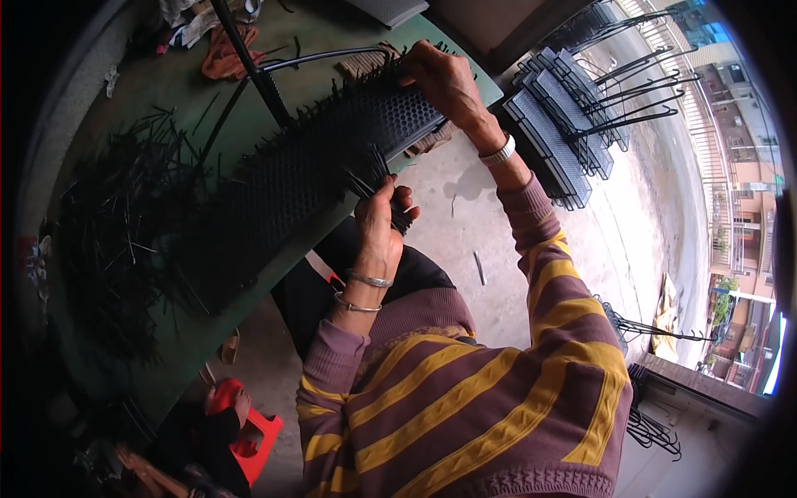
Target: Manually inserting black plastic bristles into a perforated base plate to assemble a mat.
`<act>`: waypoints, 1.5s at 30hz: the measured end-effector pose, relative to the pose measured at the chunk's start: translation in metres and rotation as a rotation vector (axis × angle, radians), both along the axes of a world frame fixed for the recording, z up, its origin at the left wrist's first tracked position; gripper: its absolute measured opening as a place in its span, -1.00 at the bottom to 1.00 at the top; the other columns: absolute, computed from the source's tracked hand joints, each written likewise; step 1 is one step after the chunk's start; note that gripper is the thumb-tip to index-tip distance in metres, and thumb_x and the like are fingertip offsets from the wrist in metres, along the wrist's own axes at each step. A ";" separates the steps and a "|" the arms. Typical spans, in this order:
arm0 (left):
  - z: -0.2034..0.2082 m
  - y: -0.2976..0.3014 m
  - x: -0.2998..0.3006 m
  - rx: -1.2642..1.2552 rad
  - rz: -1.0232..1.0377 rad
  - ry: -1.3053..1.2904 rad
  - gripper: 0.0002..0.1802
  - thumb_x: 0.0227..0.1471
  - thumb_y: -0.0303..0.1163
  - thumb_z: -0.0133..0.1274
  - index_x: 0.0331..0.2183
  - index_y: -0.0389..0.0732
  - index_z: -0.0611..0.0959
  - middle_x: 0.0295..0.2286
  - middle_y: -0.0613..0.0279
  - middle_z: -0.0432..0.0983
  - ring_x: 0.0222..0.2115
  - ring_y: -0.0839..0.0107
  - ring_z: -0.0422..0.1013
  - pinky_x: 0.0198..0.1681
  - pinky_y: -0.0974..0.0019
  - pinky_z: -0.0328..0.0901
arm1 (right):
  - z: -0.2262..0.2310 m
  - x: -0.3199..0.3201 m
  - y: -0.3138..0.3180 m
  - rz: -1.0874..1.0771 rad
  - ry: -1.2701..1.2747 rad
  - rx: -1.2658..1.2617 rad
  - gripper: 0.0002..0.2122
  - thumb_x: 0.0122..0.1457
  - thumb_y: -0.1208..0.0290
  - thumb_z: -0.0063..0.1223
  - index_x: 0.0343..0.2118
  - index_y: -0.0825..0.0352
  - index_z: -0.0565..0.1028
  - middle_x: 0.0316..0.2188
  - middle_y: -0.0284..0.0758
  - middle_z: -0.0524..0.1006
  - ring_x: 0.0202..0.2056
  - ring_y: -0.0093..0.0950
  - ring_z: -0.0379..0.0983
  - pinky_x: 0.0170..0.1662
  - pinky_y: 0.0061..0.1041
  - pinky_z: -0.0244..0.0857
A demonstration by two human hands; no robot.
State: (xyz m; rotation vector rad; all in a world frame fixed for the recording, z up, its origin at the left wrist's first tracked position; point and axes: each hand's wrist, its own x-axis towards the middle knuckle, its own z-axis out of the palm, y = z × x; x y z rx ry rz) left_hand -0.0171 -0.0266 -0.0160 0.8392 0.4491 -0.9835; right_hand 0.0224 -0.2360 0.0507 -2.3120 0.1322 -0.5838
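My left hand (382,217) is closed around a bundle of thin black strips (365,176), whose ends poke out above and below the fingers. It is beside the near edge of a long black perforated panel (282,187) lying on the green table. At the far edge of the panel, near its right end, my right hand (444,81) is closed in a pinch. What lies between those fingertips is too small and hidden to tell. Short black ends stick up in a fringe (320,108) along that far edge. A black tube frame (264,83) stands against the panel.
A heap of loose black strips (116,241) covers the left of the green table (187,386). An orange cloth (231,51) lies at the back. Stacked black mesh racks with hooks (556,116) stand at right. Another person's hand (137,465) shows low left, near a red stool (259,436).
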 end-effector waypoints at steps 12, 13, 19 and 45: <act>0.001 -0.001 -0.005 -0.085 -0.015 -0.080 -0.80 0.13 -0.30 0.08 -0.25 -0.19 0.54 -0.57 0.37 0.36 -0.61 0.57 0.23 -0.48 0.39 0.21 | -0.019 0.000 0.007 -0.067 -0.103 0.028 -0.94 0.18 0.52 -0.04 -0.36 0.37 0.46 -0.58 -0.34 0.55 -0.46 -0.57 0.54 -0.37 -0.60 0.36; 0.002 -0.001 -0.005 -0.079 -0.022 -0.084 -0.79 0.13 -0.30 0.09 -0.24 -0.20 0.55 -0.57 0.37 0.37 -0.61 0.57 0.23 -0.49 0.40 0.21 | -0.023 0.000 0.007 -0.074 -0.099 -0.009 -0.94 0.17 0.52 -0.04 -0.37 0.36 0.46 -0.60 -0.34 0.54 -0.48 -0.57 0.53 -0.39 -0.59 0.35; 0.005 0.001 -0.002 -0.072 -0.015 -0.081 -0.78 0.12 -0.29 0.10 -0.23 -0.21 0.55 -0.56 0.38 0.37 -0.61 0.59 0.24 -0.53 0.45 0.18 | -0.026 0.009 0.006 -0.187 -0.123 -0.423 -0.96 0.07 0.46 0.04 -0.40 0.22 0.50 -0.49 -0.30 0.44 -0.43 -0.32 0.44 -0.40 -0.39 0.30; 0.012 0.000 0.001 -0.006 0.001 -0.141 -0.82 0.01 -0.31 0.20 -0.38 -0.21 0.61 -0.54 0.27 0.54 -0.58 0.55 0.38 -0.61 0.46 0.19 | -0.013 -0.060 0.042 0.127 0.380 0.707 -0.76 0.18 0.30 0.09 -0.30 0.43 0.49 -0.48 -0.42 0.50 -0.45 -0.64 0.43 -0.33 -0.64 0.33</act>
